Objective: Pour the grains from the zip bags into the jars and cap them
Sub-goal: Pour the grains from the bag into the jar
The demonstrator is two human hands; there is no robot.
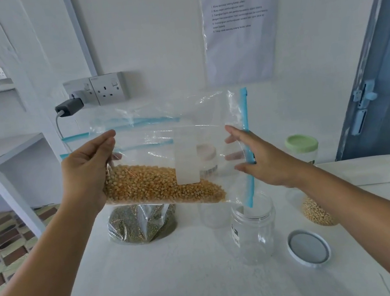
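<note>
- A clear zip bag (pixel 164 152) half full of yellow corn kernels (pixel 159 185) is held in the air over the desk (pixel 157 278), turned on its side so its blue zip strip (pixel 248 145) runs down the right edge.
- The lower end of the strip dips into the mouth of an open, empty clear jar (pixel 254 229) standing on the desk.
- The left hand (pixel 87 173) grips the bag's closed bottom end, fingers curled round the plastic beside the kernels.
- The right hand (pixel 258 159) pinches the zip edge, fingers behind the plastic and thumb in front.
- A white lid (pixel 308 248) lies flat, just right of the open jar.
- A second bag, of green grains (pixel 139 222), rests on the desk beneath the held bag.
- Farther right stand a jar with kernels (pixel 316 211) and, behind it, a green-capped jar (pixel 302 147).
</note>
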